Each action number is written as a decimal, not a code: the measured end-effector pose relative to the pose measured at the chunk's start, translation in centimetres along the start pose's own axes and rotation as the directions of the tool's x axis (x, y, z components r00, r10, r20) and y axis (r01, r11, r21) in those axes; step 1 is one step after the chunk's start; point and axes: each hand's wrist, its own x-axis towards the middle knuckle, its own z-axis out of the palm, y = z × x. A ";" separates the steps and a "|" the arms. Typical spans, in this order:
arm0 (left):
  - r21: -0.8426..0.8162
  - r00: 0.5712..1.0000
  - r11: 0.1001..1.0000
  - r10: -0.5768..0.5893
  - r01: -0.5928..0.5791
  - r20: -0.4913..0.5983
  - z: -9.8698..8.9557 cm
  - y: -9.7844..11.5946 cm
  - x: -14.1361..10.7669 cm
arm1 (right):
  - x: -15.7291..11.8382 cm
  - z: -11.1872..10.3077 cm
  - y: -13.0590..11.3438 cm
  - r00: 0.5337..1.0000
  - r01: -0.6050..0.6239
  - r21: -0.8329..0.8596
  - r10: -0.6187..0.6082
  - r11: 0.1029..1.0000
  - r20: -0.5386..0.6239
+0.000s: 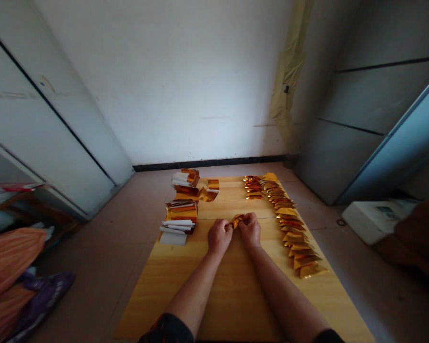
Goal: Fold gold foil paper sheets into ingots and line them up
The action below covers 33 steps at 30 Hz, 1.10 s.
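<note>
Between my hands, above the middle of the wooden table (232,267), is a small piece of folded gold foil paper (236,221). My left hand (220,234) pinches its left end, and my right hand (250,230) pinches the right end. To the left lie stacks of gold and white paper sheets (181,212), some showing their white backs (173,237). A loose gold sheet (209,194) rests beside the stacks. A long row of folded gold pieces (293,226) runs down the right side, with a shorter row (253,187) at the far right.
A pale wall (200,95) stands behind the table. On the floor at the right is a white box (368,221). Orange cloth (12,257) and a purple bag (45,300) are at the left, near a wooden rack. Grey cabinets (357,105) stand at the right.
</note>
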 end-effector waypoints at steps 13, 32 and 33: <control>0.016 1.000 1.000 0.020 -0.020 0.004 1.2 0.0 0.3 | 0.2 0.0 0.2 0.998 -0.010 -0.022 0.008 1.000 -0.057; 0.146 0.985 0.975 0.171 -0.166 -0.025 1.2 0.0 1.0 | 1.1 -3.4 0.8 0.932 0.353 -0.391 -0.356 0.850 0.069; 0.147 0.982 0.972 0.189 -0.183 -0.023 1.3 0.0 1.0 | 1.2 -3.5 0.7 0.913 0.401 -0.422 -0.393 0.813 0.111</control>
